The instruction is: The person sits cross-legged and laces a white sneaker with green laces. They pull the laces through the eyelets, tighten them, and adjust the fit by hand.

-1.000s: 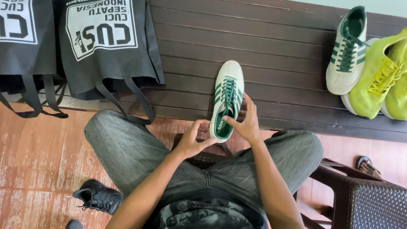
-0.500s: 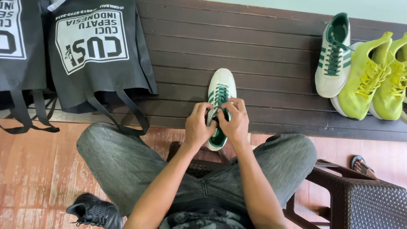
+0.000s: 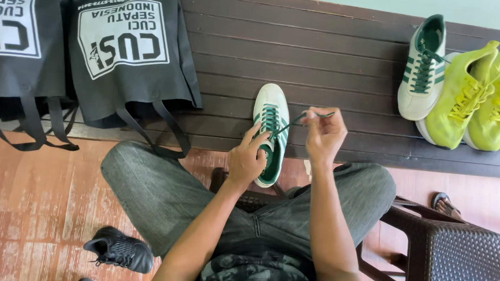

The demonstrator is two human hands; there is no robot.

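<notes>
A white sneaker with green stripes [image 3: 271, 130] lies on the dark slatted counter [image 3: 332, 54], toe pointing away from the person, its heel end hanging over the near edge just above the knees. The left hand [image 3: 248, 160] rests on the shoe's tongue and heel opening, fingers pressing on the lacing and pinning the shoe down. The right hand [image 3: 324, 135], just right of the shoe, pinches the end of a dark green shoelace [image 3: 296, 121] between thumb and fingertips, so the lace runs taut from the eyelets up to that hand.

The main risk is the shoe itself: with the heel past the counter's edge, a hard sideways pull from the right hand could twist it or drag it off onto the lap or floor if the left hand eases its pressure. A sharp tug could also draw the lace unevenly, leaving one end too short, or slip the thin tip out of the pinch.

Well to the right of the right hand stand a matching white and green sneaker [image 3: 423, 69] and a pair of yellow-green sneakers [image 3: 477, 94]. Far left of the left hand hang black tote bags [image 3: 124, 56]. A black shoe [image 3: 119, 248] sits on the floor below the left elbow.
</notes>
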